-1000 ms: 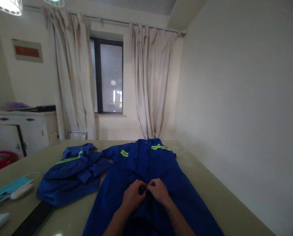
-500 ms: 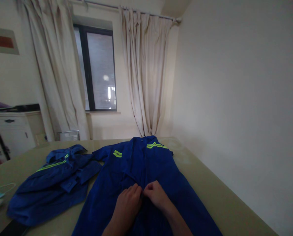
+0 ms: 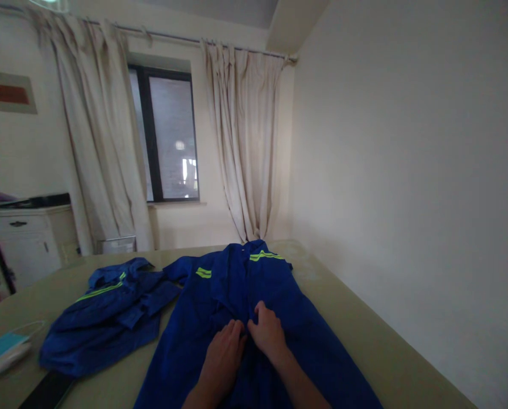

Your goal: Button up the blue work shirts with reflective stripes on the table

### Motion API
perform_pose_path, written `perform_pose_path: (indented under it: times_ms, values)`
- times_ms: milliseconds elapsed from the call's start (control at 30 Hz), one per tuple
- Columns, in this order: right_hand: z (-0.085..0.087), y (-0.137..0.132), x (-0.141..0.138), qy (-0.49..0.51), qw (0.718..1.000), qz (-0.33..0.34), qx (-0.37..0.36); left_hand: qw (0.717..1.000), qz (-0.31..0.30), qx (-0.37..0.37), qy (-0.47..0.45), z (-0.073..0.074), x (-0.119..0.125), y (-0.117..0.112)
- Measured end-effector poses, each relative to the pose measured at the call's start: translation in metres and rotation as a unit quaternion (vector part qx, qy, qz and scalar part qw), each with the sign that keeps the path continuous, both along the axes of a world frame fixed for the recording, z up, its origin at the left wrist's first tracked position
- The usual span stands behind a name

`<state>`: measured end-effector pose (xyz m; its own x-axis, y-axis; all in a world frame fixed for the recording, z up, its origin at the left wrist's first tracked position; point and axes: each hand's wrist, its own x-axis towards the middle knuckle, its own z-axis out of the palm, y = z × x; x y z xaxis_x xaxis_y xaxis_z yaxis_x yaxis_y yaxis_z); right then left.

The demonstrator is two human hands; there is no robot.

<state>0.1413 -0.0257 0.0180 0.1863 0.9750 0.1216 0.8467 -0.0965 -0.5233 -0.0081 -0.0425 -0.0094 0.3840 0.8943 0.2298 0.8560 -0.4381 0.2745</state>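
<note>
A dark blue work jacket (image 3: pixel 275 284) with yellow-green stripes at the chest lies spread front up on the table, its collar at the far end. Over the front opening, my left hand (image 3: pixel 223 355) has its fingers curled down and closed on the jacket's edge; the fingertips are partly hidden. Just right of it, my right hand (image 3: pixel 269 334) rests low over the other side of the opening. Its thumb and index finger are apart, with nothing visible between them. Whatever fastener lies under the fingers cannot be made out.
Left of the jacket lies a second blue garment (image 3: pixel 104 324), crumpled, with similar stripes. Near it are a light-blue face mask or packet (image 3: pixel 4 349) and a dark flat object (image 3: pixel 47 391). The table (image 3: pixel 365 324) runs beside a wall on the right. Curtains (image 3: pixel 249 142) hang behind.
My right hand has loosened from a pinch, its index finger lifting off the thumb. My left hand stays at the opening. The view has tilted up slightly.
</note>
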Motion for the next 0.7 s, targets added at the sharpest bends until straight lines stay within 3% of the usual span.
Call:
perform_pose_path:
  times_ms: [100,200,333,400,467,567,633,700]
  values:
    - [0.010,0.000,-0.002,-0.093,0.995,0.005,-0.036,0.999,0.025,0.007,0.020,-0.004,0.000,-0.016]
    - [0.020,0.005,-0.004,-0.153,0.988,0.002,-0.019,0.998,0.053,-0.008,0.036,-0.003,0.004,-0.035]
    - [0.020,0.010,-0.006,-0.182,0.983,0.020,0.016,0.997,0.039,-0.061,0.026,0.011,0.009,-0.056]
    - [0.014,0.009,-0.007,-0.170,0.985,0.022,0.014,0.996,0.008,-0.082,-0.025,0.021,0.003,-0.057]
    - [0.006,0.008,-0.004,-0.136,0.990,0.013,0.016,0.988,0.006,-0.094,-0.123,0.030,-0.010,-0.046]
    - [-0.003,0.007,0.004,-0.035,0.999,-0.009,0.038,0.954,0.113,-0.100,-0.260,0.037,-0.039,-0.014]
    - [-0.007,0.007,0.011,0.017,0.999,-0.018,0.045,0.931,0.196,-0.115,-0.286,0.037,-0.058,0.011]
    - [-0.008,0.008,0.016,0.044,0.998,-0.025,0.046,0.920,0.239,-0.137,-0.279,0.034,-0.067,0.032]
